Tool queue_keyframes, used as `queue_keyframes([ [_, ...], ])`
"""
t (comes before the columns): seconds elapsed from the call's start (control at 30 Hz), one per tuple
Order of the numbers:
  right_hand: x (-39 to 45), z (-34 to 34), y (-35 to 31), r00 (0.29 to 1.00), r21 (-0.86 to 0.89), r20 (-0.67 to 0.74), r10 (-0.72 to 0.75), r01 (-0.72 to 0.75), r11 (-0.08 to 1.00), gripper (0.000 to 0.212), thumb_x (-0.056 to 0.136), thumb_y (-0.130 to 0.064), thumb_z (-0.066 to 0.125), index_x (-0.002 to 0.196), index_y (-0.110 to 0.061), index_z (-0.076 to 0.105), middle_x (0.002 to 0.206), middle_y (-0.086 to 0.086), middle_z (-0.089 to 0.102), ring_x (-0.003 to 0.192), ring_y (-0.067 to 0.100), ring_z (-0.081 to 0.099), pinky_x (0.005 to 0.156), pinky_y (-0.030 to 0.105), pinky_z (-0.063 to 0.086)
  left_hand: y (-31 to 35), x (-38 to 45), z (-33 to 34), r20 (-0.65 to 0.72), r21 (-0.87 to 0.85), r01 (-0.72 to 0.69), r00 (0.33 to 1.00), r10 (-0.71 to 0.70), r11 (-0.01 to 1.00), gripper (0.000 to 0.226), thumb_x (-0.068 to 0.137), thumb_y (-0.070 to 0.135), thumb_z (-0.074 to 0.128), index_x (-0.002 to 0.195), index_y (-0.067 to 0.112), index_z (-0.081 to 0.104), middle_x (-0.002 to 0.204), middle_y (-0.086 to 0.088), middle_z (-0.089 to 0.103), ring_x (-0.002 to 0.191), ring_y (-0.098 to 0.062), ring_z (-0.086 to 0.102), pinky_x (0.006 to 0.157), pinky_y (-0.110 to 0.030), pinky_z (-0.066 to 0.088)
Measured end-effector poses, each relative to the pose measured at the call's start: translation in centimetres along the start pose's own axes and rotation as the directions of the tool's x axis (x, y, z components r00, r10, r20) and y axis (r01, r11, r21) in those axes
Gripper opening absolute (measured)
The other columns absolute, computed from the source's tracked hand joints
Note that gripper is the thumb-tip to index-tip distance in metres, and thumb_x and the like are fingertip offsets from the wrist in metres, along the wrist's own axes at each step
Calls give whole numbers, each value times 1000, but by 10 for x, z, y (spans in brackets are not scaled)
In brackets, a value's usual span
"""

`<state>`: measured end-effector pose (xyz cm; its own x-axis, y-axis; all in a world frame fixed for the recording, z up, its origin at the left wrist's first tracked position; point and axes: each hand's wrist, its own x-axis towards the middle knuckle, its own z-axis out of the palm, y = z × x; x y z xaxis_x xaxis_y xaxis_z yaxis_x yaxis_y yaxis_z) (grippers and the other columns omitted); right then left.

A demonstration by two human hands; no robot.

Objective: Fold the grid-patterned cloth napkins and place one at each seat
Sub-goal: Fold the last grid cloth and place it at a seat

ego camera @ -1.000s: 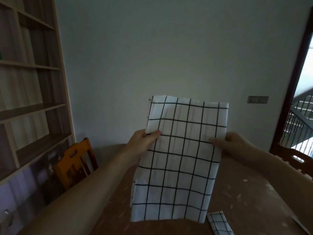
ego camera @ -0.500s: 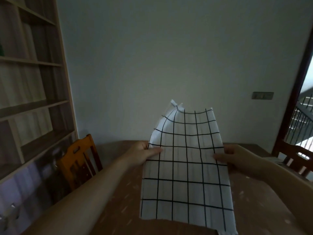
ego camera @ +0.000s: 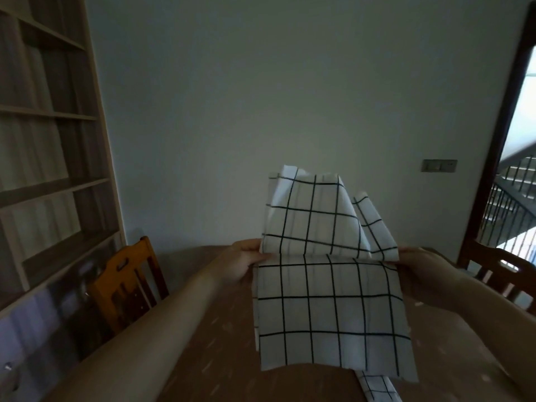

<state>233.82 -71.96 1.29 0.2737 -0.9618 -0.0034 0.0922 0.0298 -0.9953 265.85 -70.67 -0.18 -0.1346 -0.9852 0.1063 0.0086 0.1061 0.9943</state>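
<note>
White grid napkin hangs lengthwise, pinched by left hand and right hand.

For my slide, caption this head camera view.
Both hands, left and right, hold a white black-grid cloth napkin mid-fold above a brown wooden table.

surface: brown wooden table, pale scuffs
lying on it: folded grid-patterned napkin at near edge
</note>
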Motion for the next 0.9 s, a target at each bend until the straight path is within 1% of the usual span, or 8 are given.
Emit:
queue_keyframes([
  [0.17, -3, 10, -9, 963, 82, 239, -126, 110, 991, 62, 48, -37, 95, 93, -3, 70, 84, 18, 70, 71, 21, 71, 62, 25, 60, 8, 2, 0, 53, -14, -61, 997, 61, 998, 38, 91, -1, 55, 67, 17, 78, 73, -5, 74, 71, -17, 71, 64, -25, 55],
  [0.23, -3, 6, -17, 835, 269, 520, -179, 39, 962, 24, 85, -28, 70, 77, -6, 65, 81, 13, 61, 77, 10, 65, 67, 16, 51, 10, 3, -1, 78, 54, -69, 995, 65, 996, 30, 84, 4, 58, 64, 19, 75, 69, -1, 69, 64, -16, 65, 61, -24, 51],
  [0.27, 6, -4, -12, 887, 201, 346, -305, 247, 948, 27, 96, -12, 50, 72, -13, 63, 79, 5, 58, 77, 8, 61, 68, 20, 47, 11, 2, -1, 62, 73, -70, 996, 66, 995, 27, 84, 3, 57, 69, 18, 74, 71, -3, 67, 63, -15, 64, 60, -23, 51],
  [0.33, 17, -10, -3, 968, -41, 114, -225, 231, 972, 47, 89, 10, 38, 59, -17, 62, 71, 8, 53, 69, 24, 50, 61, 33, 35, 11, 2, -1, 19, 45, -61, 998, 60, 997, 26, 93, 1, 53, 88, 16, 74, 74, -5, 67, 58, -13, 63, 53, -23, 52],
  [0.43, 9, -11, 2, 985, -249, 108, -134, 157, 956, 54, 86, 15, 34, 51, -17, 60, 61, 6, 49, 52, 21, 47, 46, 22, 36, 13, 2, -2, -12, 91, -46, 999, 48, 995, 34, 101, 14, 45, 108, 34, 72, 88, 3, 71, 71, -10, 60, 64, -27, 54],
  [0.57, 4, -1, -10, 978, -203, 19, -209, 208, 957, 44, 90, 15, 36, 60, -9, 59, 49, 0, 53, 41, 9, 51, 37, 16, 41, 25, 0, -2, -114, 112, -14, 993, 27, 994, 28, 98, 20, 52, 89, 6, 74, 88, -16, 72, 80, -31, 65, 77, -42, 52],
  [0.73, 7, -9, -11, 956, -298, -86, -282, 246, 923, 38, 89, 11, 50, 63, -10, 70, 68, 9, 71, 59, 19, 69, 55, 26, 59, 27, -3, -4, -158, 69, 14, 987, -3, 998, 35, 95, 30, 56, 102, 0, 71, 106, -29, 69, 102, -51, 63, 84, -52, 50],
  [0.9, 5, -3, -16, 922, -345, -87, -376, 327, 880, 23, 89, 11, 52, 75, -1, 66, 69, 5, 73, 62, 14, 71, 56, 20, 57, 29, -5, -6, -119, 32, -7, 993, 11, 999, 37, 91, 32, 58, 99, -2, 70, 100, -25, 68, 92, -40, 63, 81, -47, 46],
])
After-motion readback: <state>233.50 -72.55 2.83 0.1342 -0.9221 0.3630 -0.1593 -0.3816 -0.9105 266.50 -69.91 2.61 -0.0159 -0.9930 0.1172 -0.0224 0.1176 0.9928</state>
